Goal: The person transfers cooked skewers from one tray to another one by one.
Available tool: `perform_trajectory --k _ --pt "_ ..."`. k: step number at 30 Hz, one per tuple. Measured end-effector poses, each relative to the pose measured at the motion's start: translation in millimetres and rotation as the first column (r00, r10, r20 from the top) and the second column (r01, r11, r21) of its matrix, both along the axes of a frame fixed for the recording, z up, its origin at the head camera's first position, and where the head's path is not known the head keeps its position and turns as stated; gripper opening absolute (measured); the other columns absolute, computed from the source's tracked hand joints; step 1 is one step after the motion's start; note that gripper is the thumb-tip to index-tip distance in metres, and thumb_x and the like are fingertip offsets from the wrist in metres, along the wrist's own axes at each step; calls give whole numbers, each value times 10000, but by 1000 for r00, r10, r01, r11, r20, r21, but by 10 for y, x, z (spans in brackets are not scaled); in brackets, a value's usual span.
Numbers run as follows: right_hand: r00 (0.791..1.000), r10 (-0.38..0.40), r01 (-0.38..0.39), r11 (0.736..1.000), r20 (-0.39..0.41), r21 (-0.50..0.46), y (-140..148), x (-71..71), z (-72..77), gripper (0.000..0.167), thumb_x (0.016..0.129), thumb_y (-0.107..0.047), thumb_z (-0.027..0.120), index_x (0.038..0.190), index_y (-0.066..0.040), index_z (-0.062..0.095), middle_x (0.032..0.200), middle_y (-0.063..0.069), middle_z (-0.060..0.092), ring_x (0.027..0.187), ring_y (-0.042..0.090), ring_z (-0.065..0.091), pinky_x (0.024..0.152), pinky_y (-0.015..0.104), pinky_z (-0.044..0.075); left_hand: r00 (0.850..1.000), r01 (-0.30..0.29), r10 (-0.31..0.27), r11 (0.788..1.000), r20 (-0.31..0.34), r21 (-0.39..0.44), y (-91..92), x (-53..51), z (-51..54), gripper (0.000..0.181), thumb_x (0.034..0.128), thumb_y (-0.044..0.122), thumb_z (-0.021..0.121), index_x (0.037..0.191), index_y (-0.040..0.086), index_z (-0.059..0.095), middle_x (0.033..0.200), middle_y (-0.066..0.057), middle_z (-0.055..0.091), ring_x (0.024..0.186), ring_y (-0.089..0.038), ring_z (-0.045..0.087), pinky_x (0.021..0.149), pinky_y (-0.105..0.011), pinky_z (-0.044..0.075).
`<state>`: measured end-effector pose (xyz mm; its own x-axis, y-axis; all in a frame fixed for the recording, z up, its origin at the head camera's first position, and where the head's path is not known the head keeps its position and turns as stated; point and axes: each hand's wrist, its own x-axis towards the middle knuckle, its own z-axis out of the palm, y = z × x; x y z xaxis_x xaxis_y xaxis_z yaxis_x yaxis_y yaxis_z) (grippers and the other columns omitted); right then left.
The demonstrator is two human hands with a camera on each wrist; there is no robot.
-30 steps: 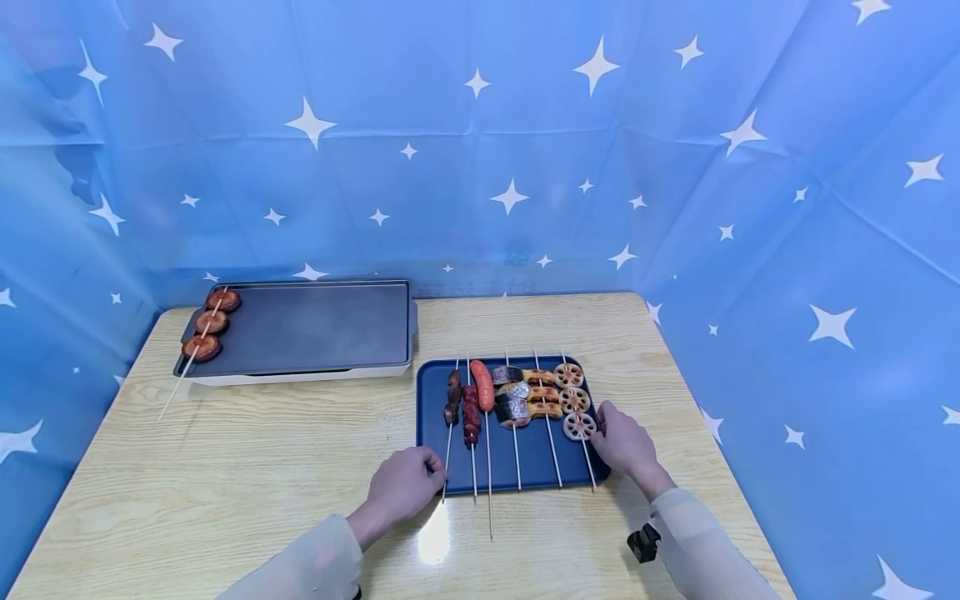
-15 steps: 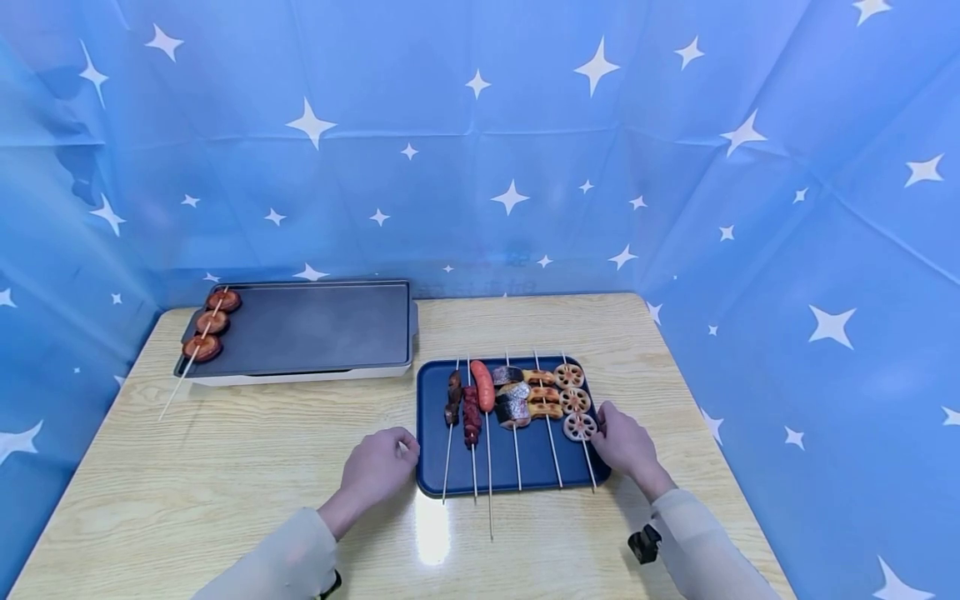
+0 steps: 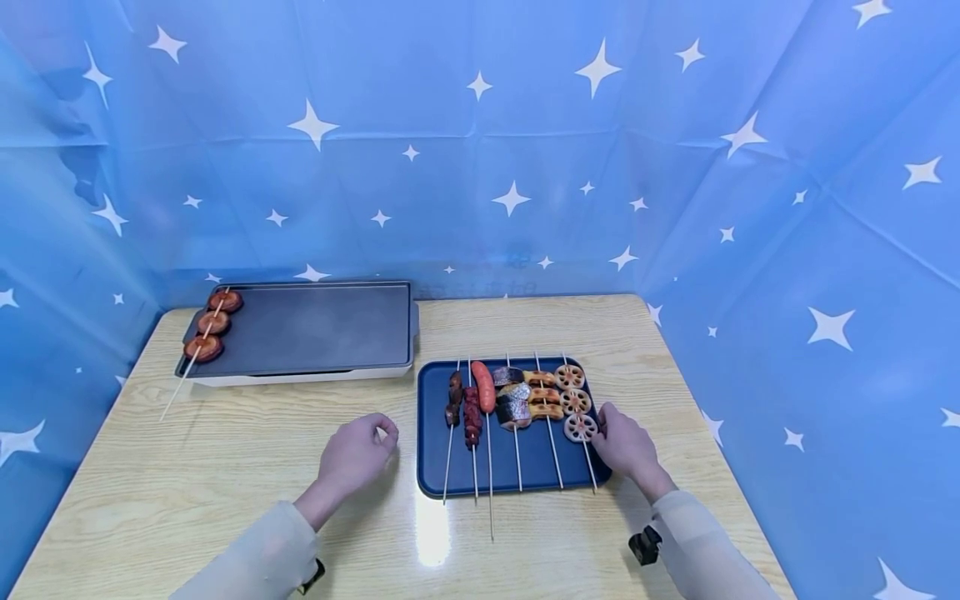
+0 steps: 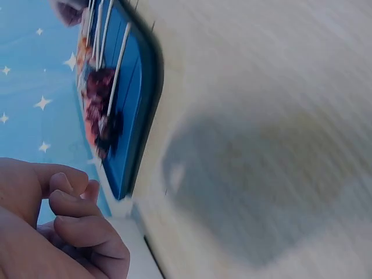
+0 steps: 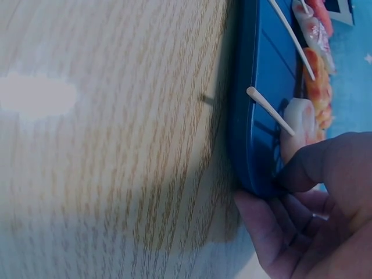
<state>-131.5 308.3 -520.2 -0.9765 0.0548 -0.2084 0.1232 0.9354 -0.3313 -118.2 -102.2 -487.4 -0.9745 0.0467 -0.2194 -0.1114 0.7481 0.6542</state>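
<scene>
My right hand (image 3: 625, 442) grips the near right corner of a dark blue tray (image 3: 461, 477). In the right wrist view, its thumb (image 5: 302, 168) lies inside the rim and its fingers are outside and below. Side by side on the tray lie skewers: dark brown pieces (image 3: 453, 398), dark red meat (image 3: 472, 417), a sausage (image 3: 483, 387), silvery-black-skinned pieces (image 3: 512, 407), browned yellow pieces (image 3: 545, 395) and lotus root slices (image 3: 575, 402). Left of the tray, apart from it, my left hand (image 3: 352, 458) is over the table, fingers loosely curled around nothing.
A dark flat griddle (image 3: 315, 329) with a white base stands at the back left. One skewer of round brown pieces (image 3: 213, 322) lies along its left edge, its stick jutting past the front. Blue star-patterned cloth (image 3: 472, 167) stands behind the wooden table (image 3: 225, 467).
My left hand has let go of the skewer stick at the tray's near left corner and moved left, away from the tray. My right hand and the tray stay put.
</scene>
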Motion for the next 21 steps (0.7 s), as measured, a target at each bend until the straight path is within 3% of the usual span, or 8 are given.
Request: perform_trajectory --k 8,21 --pt "1000 3 -3 1000 0 1 10 -7 -16 113 881 -127 573 921 -70 483 737 59 541 616 202 490 527 313 336 1000 -27 27 1000 -13 -8 -291 -97 150 249 953 267 547 1089 111 686 592 10 556 487 -133 470 446 -292 342" --pt "1000 3 -3 1000 -1 1 4 -4 -16 111 881 -125 567 919 -70 478 729 59 535 610 203 486 529 312 335 995 -99 96 992 -38 -82 -720 -198 226 281 949 300 529 1116 125 671 824 -38 642 653 -158 550 536 -292 386"
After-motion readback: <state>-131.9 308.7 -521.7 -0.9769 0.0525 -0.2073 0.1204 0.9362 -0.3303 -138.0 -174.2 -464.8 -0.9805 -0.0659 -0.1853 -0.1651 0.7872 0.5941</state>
